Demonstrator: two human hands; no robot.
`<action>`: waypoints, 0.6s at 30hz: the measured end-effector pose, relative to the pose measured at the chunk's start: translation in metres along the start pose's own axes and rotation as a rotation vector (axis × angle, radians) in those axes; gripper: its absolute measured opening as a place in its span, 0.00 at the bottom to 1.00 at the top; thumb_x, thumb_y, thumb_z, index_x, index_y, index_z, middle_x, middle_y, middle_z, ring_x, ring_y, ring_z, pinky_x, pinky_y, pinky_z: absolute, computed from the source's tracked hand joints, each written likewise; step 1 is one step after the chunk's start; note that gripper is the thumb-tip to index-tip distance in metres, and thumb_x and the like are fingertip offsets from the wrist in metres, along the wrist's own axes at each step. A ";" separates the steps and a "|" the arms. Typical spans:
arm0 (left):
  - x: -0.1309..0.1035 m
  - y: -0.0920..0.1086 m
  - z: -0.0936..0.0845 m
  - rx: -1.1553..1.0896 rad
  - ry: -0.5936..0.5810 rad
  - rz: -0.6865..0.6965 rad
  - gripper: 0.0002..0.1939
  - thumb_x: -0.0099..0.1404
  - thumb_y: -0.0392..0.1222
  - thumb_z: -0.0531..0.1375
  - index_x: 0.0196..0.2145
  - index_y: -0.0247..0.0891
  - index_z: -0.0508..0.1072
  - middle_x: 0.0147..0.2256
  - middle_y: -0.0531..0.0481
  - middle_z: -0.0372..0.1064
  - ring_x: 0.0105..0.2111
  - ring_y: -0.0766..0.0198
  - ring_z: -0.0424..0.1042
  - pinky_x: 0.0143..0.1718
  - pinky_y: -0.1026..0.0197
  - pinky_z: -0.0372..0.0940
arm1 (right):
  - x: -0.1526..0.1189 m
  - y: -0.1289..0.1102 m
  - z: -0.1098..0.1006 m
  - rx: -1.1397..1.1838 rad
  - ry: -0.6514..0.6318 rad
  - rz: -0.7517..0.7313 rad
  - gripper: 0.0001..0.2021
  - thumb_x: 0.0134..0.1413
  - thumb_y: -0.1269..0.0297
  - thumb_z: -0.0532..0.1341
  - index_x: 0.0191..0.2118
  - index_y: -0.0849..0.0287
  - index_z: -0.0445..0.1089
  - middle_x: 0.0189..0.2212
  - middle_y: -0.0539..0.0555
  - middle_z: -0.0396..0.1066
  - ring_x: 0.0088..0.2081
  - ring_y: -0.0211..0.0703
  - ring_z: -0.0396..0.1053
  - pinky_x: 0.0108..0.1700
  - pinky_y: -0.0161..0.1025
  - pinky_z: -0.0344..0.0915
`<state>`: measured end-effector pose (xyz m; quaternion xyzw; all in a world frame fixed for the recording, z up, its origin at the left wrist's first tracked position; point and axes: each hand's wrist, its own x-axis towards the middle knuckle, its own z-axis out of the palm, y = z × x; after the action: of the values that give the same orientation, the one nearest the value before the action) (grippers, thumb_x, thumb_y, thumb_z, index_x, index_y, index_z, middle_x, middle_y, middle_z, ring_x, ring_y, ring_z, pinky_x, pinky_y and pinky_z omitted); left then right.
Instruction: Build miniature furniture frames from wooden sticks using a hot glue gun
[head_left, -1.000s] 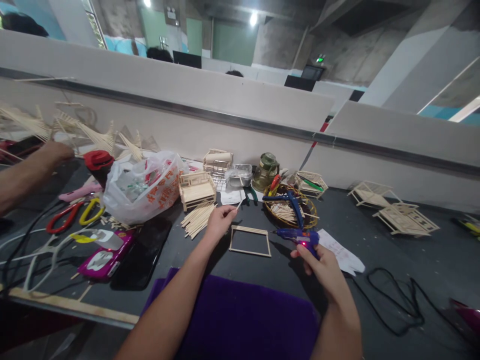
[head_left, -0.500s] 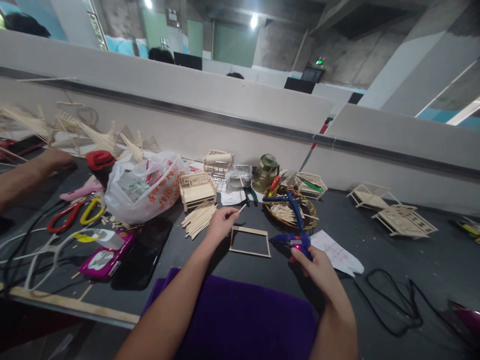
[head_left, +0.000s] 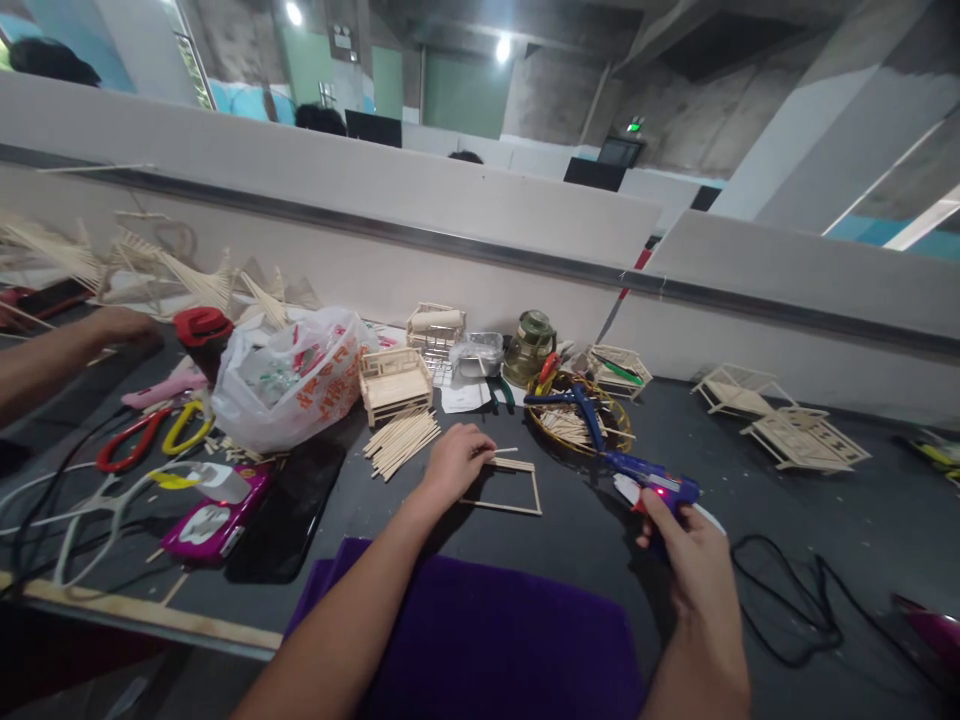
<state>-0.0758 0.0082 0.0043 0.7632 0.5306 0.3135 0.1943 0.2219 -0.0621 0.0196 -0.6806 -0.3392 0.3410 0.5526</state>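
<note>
My left hand pinches a short wooden stick just above the far side of a rectangular stick frame, whose left part it hides. Whether the stick touches the frame I cannot tell. In my right hand is a blue glue gun with a red light on it, its nozzle pointing left, to the right of the frame. A pile of loose wooden sticks lies left of my left hand. Beyond the frame stands a yellow-rimmed basket holding sticks and tools.
A white plastic bag, a black phone, a purple box and scissors fill the left side. Small stick furniture and a green jar stand behind. Black cable loops at right. Another person's arm reaches in far left.
My right hand has carried the glue gun rightward, away from the frame. My left hand has brought the stick down to the frame's far side, turning it nearly level.
</note>
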 end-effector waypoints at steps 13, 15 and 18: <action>-0.002 -0.001 0.008 0.071 -0.108 0.112 0.07 0.64 0.41 0.58 0.36 0.42 0.77 0.35 0.50 0.72 0.38 0.62 0.64 0.38 0.62 0.57 | 0.003 0.025 -0.034 -0.810 0.205 0.041 0.22 0.46 0.46 0.58 0.33 0.64 0.72 0.26 0.64 0.72 0.32 0.58 0.71 0.32 0.49 0.64; -0.002 -0.002 0.010 0.086 -0.113 0.127 0.08 0.64 0.40 0.58 0.36 0.42 0.77 0.35 0.49 0.72 0.38 0.62 0.64 0.38 0.62 0.57 | -0.010 0.010 -0.029 -1.051 0.235 -0.077 0.23 0.54 0.48 0.52 0.37 0.64 0.73 0.31 0.69 0.73 0.35 0.62 0.71 0.33 0.50 0.63; -0.003 -0.003 0.012 0.118 -0.122 0.147 0.07 0.64 0.41 0.58 0.36 0.43 0.78 0.34 0.49 0.71 0.38 0.62 0.63 0.37 0.62 0.56 | -0.028 -0.015 0.002 -0.930 0.215 -0.432 0.19 0.58 0.53 0.50 0.44 0.59 0.71 0.40 0.63 0.73 0.39 0.55 0.70 0.38 0.46 0.63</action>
<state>-0.0704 0.0072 -0.0075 0.8277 0.4781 0.2482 0.1575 0.2041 -0.0825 0.0368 -0.7997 -0.5288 -0.0393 0.2815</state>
